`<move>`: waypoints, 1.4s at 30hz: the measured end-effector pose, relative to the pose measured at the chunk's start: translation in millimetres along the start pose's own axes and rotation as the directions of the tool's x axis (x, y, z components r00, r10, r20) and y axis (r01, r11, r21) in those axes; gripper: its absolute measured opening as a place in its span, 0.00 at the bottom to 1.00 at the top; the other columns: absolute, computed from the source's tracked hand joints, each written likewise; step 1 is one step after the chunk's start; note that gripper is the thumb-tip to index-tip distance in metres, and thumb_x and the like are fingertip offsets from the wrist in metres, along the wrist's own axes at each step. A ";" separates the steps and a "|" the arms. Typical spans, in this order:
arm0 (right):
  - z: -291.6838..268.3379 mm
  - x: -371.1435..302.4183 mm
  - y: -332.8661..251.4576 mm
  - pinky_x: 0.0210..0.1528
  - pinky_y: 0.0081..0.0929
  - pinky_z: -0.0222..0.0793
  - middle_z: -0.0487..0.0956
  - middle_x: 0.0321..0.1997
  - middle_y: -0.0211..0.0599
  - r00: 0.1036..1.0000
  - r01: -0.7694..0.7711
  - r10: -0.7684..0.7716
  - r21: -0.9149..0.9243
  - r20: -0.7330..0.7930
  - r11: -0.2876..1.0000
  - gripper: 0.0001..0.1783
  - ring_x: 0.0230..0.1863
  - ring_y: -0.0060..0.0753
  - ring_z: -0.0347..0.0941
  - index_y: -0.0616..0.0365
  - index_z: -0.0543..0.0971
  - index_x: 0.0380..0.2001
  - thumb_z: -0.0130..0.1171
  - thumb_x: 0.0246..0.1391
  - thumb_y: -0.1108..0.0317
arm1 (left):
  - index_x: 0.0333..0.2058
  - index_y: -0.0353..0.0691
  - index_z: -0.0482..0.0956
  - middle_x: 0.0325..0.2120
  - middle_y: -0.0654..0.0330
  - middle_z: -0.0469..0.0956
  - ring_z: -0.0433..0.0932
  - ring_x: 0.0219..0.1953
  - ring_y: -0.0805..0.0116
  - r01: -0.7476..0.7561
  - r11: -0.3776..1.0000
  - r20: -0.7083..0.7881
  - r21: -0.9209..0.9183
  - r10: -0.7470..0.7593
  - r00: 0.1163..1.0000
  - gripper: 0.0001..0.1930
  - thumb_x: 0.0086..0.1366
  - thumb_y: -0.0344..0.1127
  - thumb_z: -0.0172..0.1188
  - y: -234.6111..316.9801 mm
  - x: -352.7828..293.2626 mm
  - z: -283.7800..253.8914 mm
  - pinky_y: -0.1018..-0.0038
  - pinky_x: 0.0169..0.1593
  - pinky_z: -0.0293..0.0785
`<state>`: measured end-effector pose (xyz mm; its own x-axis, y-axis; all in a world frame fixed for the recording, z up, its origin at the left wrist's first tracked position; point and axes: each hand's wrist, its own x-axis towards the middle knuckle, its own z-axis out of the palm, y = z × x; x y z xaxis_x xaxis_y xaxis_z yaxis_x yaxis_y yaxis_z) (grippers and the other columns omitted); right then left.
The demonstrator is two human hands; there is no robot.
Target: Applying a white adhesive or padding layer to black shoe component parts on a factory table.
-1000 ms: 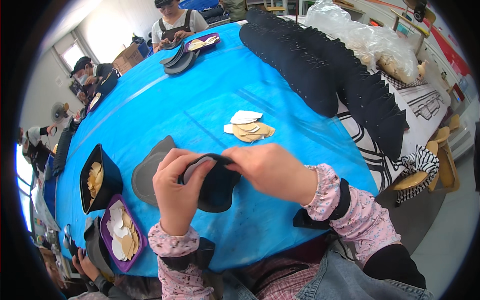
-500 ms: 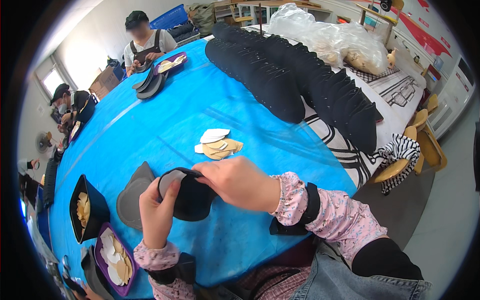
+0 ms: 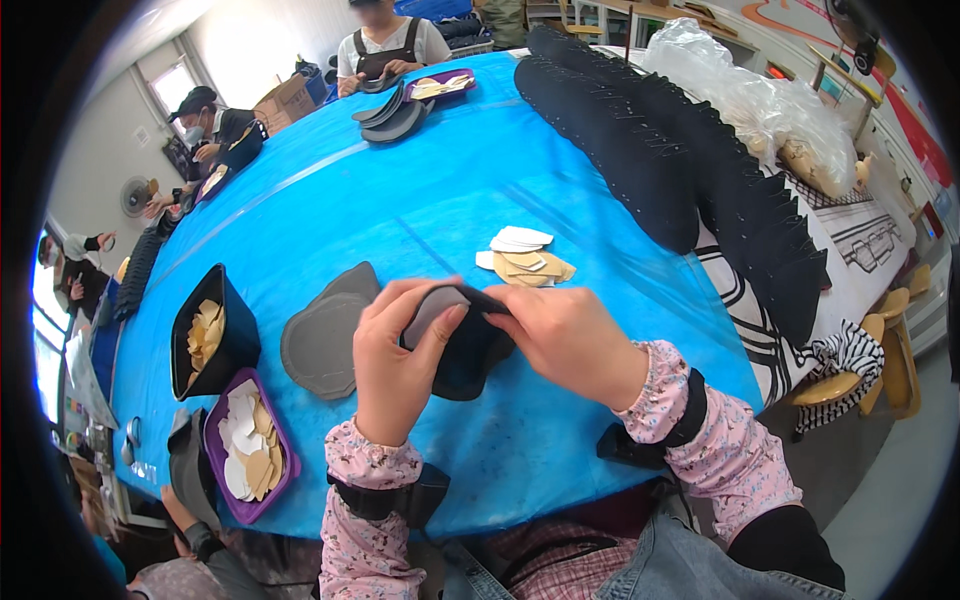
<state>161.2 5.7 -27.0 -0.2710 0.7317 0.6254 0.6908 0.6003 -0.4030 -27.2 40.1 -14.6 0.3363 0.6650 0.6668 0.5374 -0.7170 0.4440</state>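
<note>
My left hand [image 3: 392,345] grips the left edge of a curved black fabric piece [image 3: 468,362], thumb over a small greyish patch [image 3: 432,312] on its inner face. At the opposite edge, the fingers of my right hand [image 3: 580,340] pinch the same piece. Both hands hold it above the blue-covered table. Just left of it lie flat dark grey cut pieces [image 3: 325,335], overlapping. Beyond my hands rests a small pile of white and tan cut patches [image 3: 530,262]. The underside of the held piece is hidden.
At left stand a black bin [image 3: 237,340] of tan patches and a purple tray [image 3: 245,511] of white and tan ones. Long rows of black pieces [image 3: 610,150] line the far right, beside clear plastic bags [image 3: 740,90]. Other people [image 3: 400,45] work around the table.
The view has shifted, so the table contents appear farther right and others lower left show more. Both hands still hold the black piece, now tilted a little differently.
</note>
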 end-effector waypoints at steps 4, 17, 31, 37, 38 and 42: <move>0.3 0.1 -2.4 0.29 0.34 0.71 0.79 0.29 0.44 0.994 0.108 -0.107 0.036 -0.024 0.994 0.10 0.29 0.44 0.77 0.62 0.75 0.40 0.57 0.54 0.72 | 0.30 0.38 0.82 0.26 0.60 0.79 0.76 0.31 0.67 0.188 0.949 0.038 -0.253 -0.184 0.982 0.04 0.56 0.30 0.63 0.1 -2.2 -2.2 0.73 0.39 0.68; -24.0 -13.1 11.6 0.59 0.25 0.60 0.68 0.59 0.40 0.691 -0.670 0.026 0.626 0.723 0.399 0.49 0.57 0.27 0.66 0.65 0.59 0.63 0.45 0.55 0.31 | 0.37 0.37 0.76 0.36 0.64 0.75 0.73 0.40 0.76 0.481 0.351 0.407 -0.803 -0.267 0.874 0.14 0.66 0.43 0.57 11.4 -5.2 -18.4 0.78 0.47 0.67; -33.3 -8.1 14.7 0.63 0.26 0.57 0.65 0.63 0.37 0.867 -0.494 0.074 0.831 0.493 0.255 0.46 0.62 0.27 0.62 0.65 0.57 0.64 0.47 0.58 0.36 | 0.54 0.32 0.69 0.48 0.61 0.72 0.69 0.50 0.76 0.246 0.744 0.149 -0.621 -0.196 0.969 0.19 0.73 0.40 0.43 -11.8 -8.1 8.0 0.76 0.55 0.63; -33.1 15.0 83.1 0.55 0.31 0.64 0.69 0.53 0.49 0.668 -0.291 0.450 0.349 -0.593 0.891 0.48 0.53 0.38 0.67 0.67 0.61 0.58 0.72 0.42 0.49 | 0.54 0.34 0.69 0.51 0.57 0.72 0.75 0.48 0.68 0.381 0.714 0.195 -0.588 -0.332 0.923 0.18 0.69 0.34 0.49 -21.7 -13.4 6.1 0.74 0.53 0.66; -39.8 13.0 97.7 0.56 0.36 0.62 0.67 0.55 0.52 0.609 -0.352 0.378 0.189 -0.697 0.916 0.49 0.55 0.44 0.65 0.67 0.60 0.58 0.71 0.43 0.49 | 0.55 0.34 0.68 0.52 0.56 0.72 0.75 0.48 0.67 0.390 0.702 0.206 -0.595 -0.336 0.919 0.19 0.69 0.34 0.49 -18.0 -13.8 3.2 0.73 0.53 0.66; -59.0 -6.5 137.8 0.61 0.47 0.55 0.63 0.58 0.57 0.528 -0.556 0.205 -0.153 -0.824 0.817 0.51 0.59 0.56 0.60 0.68 0.56 0.60 0.70 0.43 0.48 | 0.56 0.34 0.67 0.53 0.56 0.70 0.74 0.48 0.68 0.378 0.690 0.243 -0.618 -0.290 0.926 0.19 0.69 0.34 0.50 -14.2 -11.5 16.8 0.75 0.49 0.68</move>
<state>297.8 64.6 -47.2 0.5509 0.2433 0.7983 0.8177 0.0339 -0.5746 -25.8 46.2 -38.6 0.3439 0.8741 0.3429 0.0202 -0.3720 0.9280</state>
